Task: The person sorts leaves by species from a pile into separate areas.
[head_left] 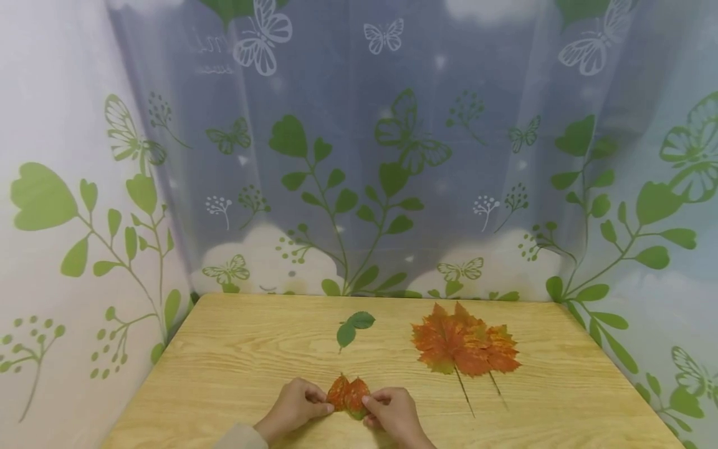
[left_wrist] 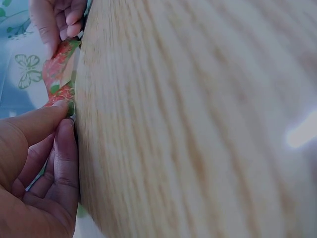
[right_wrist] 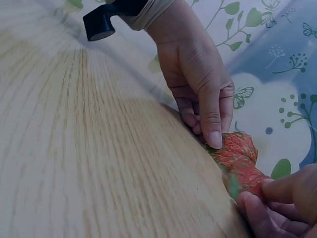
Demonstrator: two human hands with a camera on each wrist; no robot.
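Note:
Near the table's front, two small red-orange leaves with green patches [head_left: 356, 396] lie side by side, partly overlapping. My left hand [head_left: 300, 406] pinches the left leaf [head_left: 338, 391] between thumb and fingers at its outer edge. On the other side, my right hand [head_left: 394, 411] pinches the right leaf at its edge. In the left wrist view the left hand [left_wrist: 42, 168] has its thumb on top of the leaf. The right wrist view shows the right hand [right_wrist: 285, 206] with thumb and fingertips at the leaf's rim.
Behind the hands on the wooden table [head_left: 235, 349] lies a green leaf pair [head_left: 353, 328]. To the right are large overlapping orange maple-like leaves [head_left: 462, 343] with thin dark stems. A printed curtain [head_left: 336, 81] with plants and butterflies hangs behind the table and along its sides.

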